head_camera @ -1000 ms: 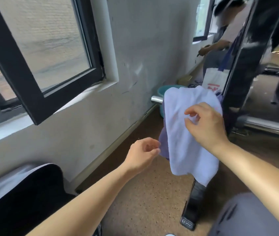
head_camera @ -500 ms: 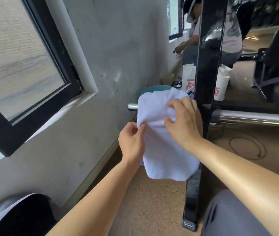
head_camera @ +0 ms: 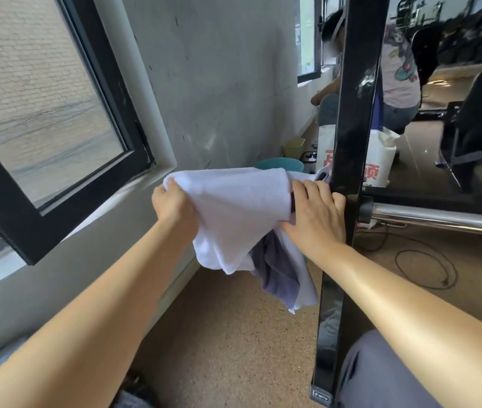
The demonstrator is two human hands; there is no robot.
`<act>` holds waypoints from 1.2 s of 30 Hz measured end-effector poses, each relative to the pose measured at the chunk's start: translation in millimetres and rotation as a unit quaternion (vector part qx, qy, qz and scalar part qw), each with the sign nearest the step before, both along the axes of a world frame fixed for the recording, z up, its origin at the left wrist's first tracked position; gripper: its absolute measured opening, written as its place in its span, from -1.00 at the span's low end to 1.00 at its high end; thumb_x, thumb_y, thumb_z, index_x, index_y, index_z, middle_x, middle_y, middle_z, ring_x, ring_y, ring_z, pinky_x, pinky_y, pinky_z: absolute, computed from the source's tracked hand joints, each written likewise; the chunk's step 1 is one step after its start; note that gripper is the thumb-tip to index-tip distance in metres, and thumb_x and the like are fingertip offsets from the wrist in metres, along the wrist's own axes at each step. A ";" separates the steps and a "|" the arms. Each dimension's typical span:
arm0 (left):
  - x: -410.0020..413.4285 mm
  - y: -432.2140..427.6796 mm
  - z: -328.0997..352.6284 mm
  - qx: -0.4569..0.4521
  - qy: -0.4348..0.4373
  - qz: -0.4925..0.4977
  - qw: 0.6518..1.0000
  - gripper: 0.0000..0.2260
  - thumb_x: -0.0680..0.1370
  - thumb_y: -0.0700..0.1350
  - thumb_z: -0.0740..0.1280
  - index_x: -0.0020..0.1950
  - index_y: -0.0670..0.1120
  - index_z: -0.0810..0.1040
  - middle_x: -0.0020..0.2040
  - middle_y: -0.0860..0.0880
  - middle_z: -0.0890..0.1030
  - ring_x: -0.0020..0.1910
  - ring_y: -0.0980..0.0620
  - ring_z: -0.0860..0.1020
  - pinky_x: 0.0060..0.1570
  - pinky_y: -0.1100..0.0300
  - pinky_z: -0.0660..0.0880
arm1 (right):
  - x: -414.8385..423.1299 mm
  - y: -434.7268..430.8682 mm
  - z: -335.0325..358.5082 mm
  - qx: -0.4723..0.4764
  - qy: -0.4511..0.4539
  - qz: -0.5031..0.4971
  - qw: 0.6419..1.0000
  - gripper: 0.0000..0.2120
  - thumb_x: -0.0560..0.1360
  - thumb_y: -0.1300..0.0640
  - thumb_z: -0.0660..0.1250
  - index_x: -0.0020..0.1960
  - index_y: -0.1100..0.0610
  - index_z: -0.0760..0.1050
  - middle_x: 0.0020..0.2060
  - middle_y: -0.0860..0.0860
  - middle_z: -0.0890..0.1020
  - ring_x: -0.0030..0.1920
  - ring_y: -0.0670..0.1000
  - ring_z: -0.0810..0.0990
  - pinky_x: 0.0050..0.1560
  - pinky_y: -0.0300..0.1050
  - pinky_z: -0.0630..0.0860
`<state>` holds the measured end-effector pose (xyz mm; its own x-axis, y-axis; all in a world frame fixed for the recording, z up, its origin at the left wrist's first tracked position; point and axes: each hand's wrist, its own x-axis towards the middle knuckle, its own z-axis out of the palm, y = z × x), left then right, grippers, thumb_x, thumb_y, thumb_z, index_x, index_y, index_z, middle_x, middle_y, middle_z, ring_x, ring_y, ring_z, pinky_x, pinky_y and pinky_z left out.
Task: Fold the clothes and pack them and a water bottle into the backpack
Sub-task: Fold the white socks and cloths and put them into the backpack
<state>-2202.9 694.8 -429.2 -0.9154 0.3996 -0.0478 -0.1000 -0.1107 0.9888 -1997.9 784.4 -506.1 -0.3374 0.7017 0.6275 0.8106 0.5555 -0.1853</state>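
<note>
Cloth (head_camera: 234, 213) now stretched wide beside black post (head_camera: 351, 113), bunched half second ago. Left hand (head_camera: 172, 204) moved outward, fingers curled round corner; right hand (head_camera: 316, 219) flat, fingers straight, pressing other end. Folding barely begun; backpack unseen.

Both bare forearms (head_camera: 101, 304) are reaching forward from the lower corners of the view. The left hand (head_camera: 172, 206) is curling its fingers round an edge of the white cloth (head_camera: 234, 207); the right hand (head_camera: 315, 214) is lying flat, fingers straight and pointing away, against the same cloth.
</note>
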 end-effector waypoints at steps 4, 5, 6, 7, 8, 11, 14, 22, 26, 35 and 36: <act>-20.1 -24.9 13.1 0.033 -0.006 0.034 0.999 -0.71 0.68 -0.04 0.16 0.30 -0.10 0.54 0.08 -0.09 0.58 0.01 -0.09 0.57 0.02 0.08 0.52 | -3.7 1.3 -3.1 0.011 -0.013 -0.025 1.000 -0.41 0.43 -0.01 0.45 0.40 0.07 0.36 0.27 0.04 0.49 0.29 0.12 0.39 0.15 0.04 0.28; -22.5 -32.8 14.3 0.034 0.013 0.024 0.999 -0.75 0.68 -0.04 0.16 0.23 -0.11 0.54 0.03 -0.08 0.55 -0.04 -0.06 0.54 -0.03 0.11 0.49 | -5.0 1.2 -3.0 0.012 -0.015 -0.030 0.999 -0.42 0.44 0.02 0.44 0.40 0.07 0.36 0.27 0.04 0.49 0.28 0.13 0.39 0.16 0.05 0.29; -23.3 -41.7 15.3 0.033 0.033 0.007 0.999 -0.80 0.68 -0.04 0.16 0.13 -0.09 0.53 -0.02 -0.09 0.52 -0.08 -0.04 0.49 -0.06 0.12 0.46 | -6.5 1.0 -2.7 0.010 -0.018 -0.035 0.999 -0.43 0.44 0.04 0.44 0.40 0.07 0.36 0.27 0.05 0.49 0.28 0.13 0.39 0.16 0.06 0.31; -23.5 -51.2 15.9 0.037 0.049 -0.012 0.998 -0.84 0.67 -0.03 0.18 0.03 -0.06 0.50 -0.04 -0.10 0.48 -0.10 -0.03 0.46 -0.08 0.10 0.45 | -7.7 0.4 -2.0 0.006 -0.020 -0.040 0.999 -0.43 0.43 0.05 0.45 0.39 0.07 0.36 0.27 0.05 0.49 0.28 0.13 0.40 0.16 0.07 0.32; -23.5 -61.8 17.0 0.043 0.060 -0.022 0.997 -0.85 0.64 -0.01 0.20 -0.06 -0.03 0.47 -0.07 -0.09 0.47 -0.11 -0.01 0.44 -0.09 0.08 0.44 | -8.9 -0.6 -1.3 0.001 -0.023 -0.044 0.999 -0.41 0.41 0.05 0.46 0.39 0.07 0.35 0.27 0.05 0.49 0.28 0.14 0.40 0.16 0.07 0.32; -24.5 -96.3 24.4 0.074 0.071 0.007 0.995 -0.78 0.64 -0.03 0.23 -0.20 0.02 0.39 -0.26 0.03 0.40 -0.27 0.05 0.37 -0.24 0.17 0.36 | -11.2 -3.1 1.3 -0.013 -0.030 -0.050 0.998 -0.35 0.39 0.08 0.47 0.42 0.07 0.33 0.28 0.06 0.49 0.27 0.15 0.40 0.16 0.08 0.31; -22.9 -125.1 29.6 0.114 0.089 0.033 0.989 -0.77 0.68 -0.06 0.23 -0.18 0.01 0.45 -0.33 0.11 0.45 -0.37 0.15 0.41 -0.30 0.25 0.41 | -14.0 -4.9 3.9 -0.020 -0.043 -0.056 0.997 -0.32 0.38 0.07 0.47 0.44 0.07 0.31 0.29 0.07 0.50 0.27 0.16 0.40 0.15 0.11 0.31; -8.0 -139.9 26.3 -0.080 0.096 -0.155 0.980 -0.65 0.31 0.24 0.58 -0.13 0.00 0.75 -0.06 -0.05 0.74 -0.05 -0.13 0.69 0.15 -0.11 0.62 | -21.7 -11.6 7.1 -0.060 -0.038 -0.071 0.995 -0.21 0.43 -0.14 0.41 0.55 0.04 0.17 0.41 0.20 0.36 0.36 0.25 0.30 0.26 0.17 0.26; 6.2 -146.4 13.8 -0.421 0.226 -0.329 0.815 -0.88 0.37 0.00 0.64 -0.18 0.00 0.78 -0.19 -0.10 0.76 -0.21 -0.09 0.75 -0.09 0.02 0.70 | -22.2 -9.2 6.9 -0.061 -0.036 -0.069 0.995 -0.21 0.41 -0.18 0.41 0.52 0.01 0.18 0.40 0.19 0.39 0.35 0.25 0.31 0.27 0.17 0.28; -44.8 -126.1 -0.3 -0.042 -0.006 -0.061 0.997 -0.74 0.51 0.06 0.46 0.12 -0.05 0.64 0.01 -0.04 0.70 -0.04 -0.04 0.67 0.12 0.03 0.58 | -25.2 -3.9 4.5 -0.056 -0.032 -0.080 0.995 -0.12 0.41 -0.16 0.45 0.57 0.10 0.14 0.38 0.21 0.41 0.35 0.24 0.32 0.27 0.13 0.27; -50.9 -126.6 0.2 -0.026 -0.022 -0.047 0.998 -0.73 0.55 0.08 0.42 0.17 -0.03 0.62 0.05 -0.02 0.71 0.00 0.00 0.68 0.17 0.04 0.60 | -25.9 -3.5 4.0 -0.056 -0.035 -0.083 0.994 -0.12 0.41 -0.18 0.45 0.58 0.08 0.14 0.40 0.22 0.40 0.37 0.24 0.32 0.29 0.13 0.27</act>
